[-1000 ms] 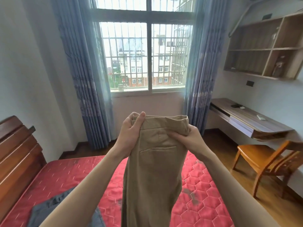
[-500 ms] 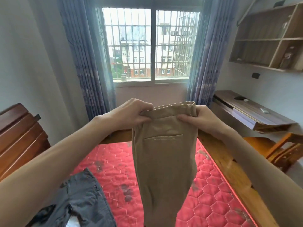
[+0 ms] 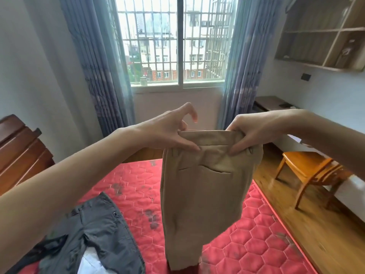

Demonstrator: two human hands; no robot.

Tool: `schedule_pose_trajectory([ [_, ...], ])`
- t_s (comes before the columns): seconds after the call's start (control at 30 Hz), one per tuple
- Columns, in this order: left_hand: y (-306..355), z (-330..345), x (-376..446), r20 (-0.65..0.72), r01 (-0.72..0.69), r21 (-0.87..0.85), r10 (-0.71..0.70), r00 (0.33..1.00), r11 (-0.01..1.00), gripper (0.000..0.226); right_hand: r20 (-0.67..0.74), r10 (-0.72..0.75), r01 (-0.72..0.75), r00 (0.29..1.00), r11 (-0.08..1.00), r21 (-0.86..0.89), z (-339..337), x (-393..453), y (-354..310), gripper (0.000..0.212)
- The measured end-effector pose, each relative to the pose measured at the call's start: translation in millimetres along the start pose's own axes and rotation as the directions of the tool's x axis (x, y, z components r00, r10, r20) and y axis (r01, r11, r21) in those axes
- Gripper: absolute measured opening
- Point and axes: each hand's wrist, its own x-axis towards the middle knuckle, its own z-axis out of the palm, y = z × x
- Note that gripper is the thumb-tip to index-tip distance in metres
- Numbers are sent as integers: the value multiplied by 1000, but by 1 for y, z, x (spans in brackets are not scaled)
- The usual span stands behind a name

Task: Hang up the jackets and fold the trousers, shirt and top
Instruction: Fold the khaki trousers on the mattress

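Note:
Beige trousers hang by the waistband in front of me over the red mattress, legs together, back pocket facing me. My left hand pinches the waistband's left end, thumb on the front, index finger lifted clear and curled. At the right end my right hand grips the waistband, thumb on the front. Dark grey trousers lie crumpled on the mattress at lower left, over something white.
A wooden headboard stands at the left. A wooden chair and a wall desk are on the right, over bare wood floor. Barred window with blue curtains ahead; wall shelves at upper right.
The beige trousers and both hands have sunk lower in view. My left index finger has lifted off the waistband. More of the grey trousers shows at lower left.

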Motion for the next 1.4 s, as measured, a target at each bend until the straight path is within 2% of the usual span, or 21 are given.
schedule_pose_trajectory([
  [0.07, 6, -4, 0, 202, 125, 3, -124, 972, 992, 64, 70, 16, -22, 997, 996, 85, -3, -1, -2, 30],
  [0.17, 11, -16, 1, 535, 268, 13, -233, 812, 963, 39, 271, 9, -72, 963, 972, 225, -2, 5, -5, 36],
  [0.27, 6, -26, 2, 693, 387, -99, -215, 688, 917, 25, 462, -86, -116, 883, 913, 391, -4, 12, -5, 32],
  [0.33, -2, -31, 5, 708, 431, -121, -227, 669, 894, 28, 482, -109, -132, 870, 889, 439, -7, 21, -4, 29],
  [0.43, -25, -30, 25, 652, 425, 88, -375, 659, 901, 24, 389, 15, -138, 921, 947, 289, -4, 47, -5, 24],
  [0.5, -46, -24, 44, 586, 433, 231, -480, 653, 871, 15, 226, 118, -140, 967, 987, 84, 2, 74, -6, 21],
  [0.57, -71, -16, 63, 495, 461, 302, -550, 672, 834, 16, 53, 155, -148, 987, 983, -112, 5, 106, -5, 18],
  [0.63, -98, -11, 81, 376, 473, 340, -578, 724, 813, 19, -82, 139, -156, 987, 954, -256, 5, 137, 2, 20],
  [0.7, -119, -13, 95, 205, 434, 407, -543, 814, 804, 13, -210, 121, -186, 970, 928, -324, 0, 165, 13, 20],
  [0.77, -132, -22, 108, 16, 396, 481, -460, 888, 782, 16, -352, 73, -203, 933, 915, -349, -10, 188, 22, 10],
  [0.8, -137, -30, 115, -77, 391, 493, -409, 909, 777, 20, -419, 39, -204, 907, 912, -356, -19, 198, 26, 10],
  [0.87, -143, -48, 128, -236, 376, 512, -294, 926, 772, 22, -539, -32, -208, 842, 902, -378, -40, 216, 30, 22],
  [0.93, -144, -69, 140, -328, 353, 555, -193, 925, 753, 22, -628, -98, -211, 772, 893, -398, -62, 227, 30, 31],
  [1.03, -144, -88, 151, -383, 344, 608, -115, 916, 716, 24, -686, -164, -250, 709, 851, -462, -80, 236, 30, 25],
  [1.17, -152, -80, 147, -384, 336, 630, -96, 918, 700, 27, -733, -218, -290, 644, 818, -497, -69, 240, 37, 19],
  [1.3, -172, -36, 129, -306, 305, 673, -121, 944, 674, 22, -660, -196, -294, 725, 778, -555, -20, 241, 51, 13],
  [1.4, -202, 31, 111, -255, 285, 664, -150, 955, 691, 23, -608, -135, -308, 782, 764, -567, 50, 242, 74, 15],
])
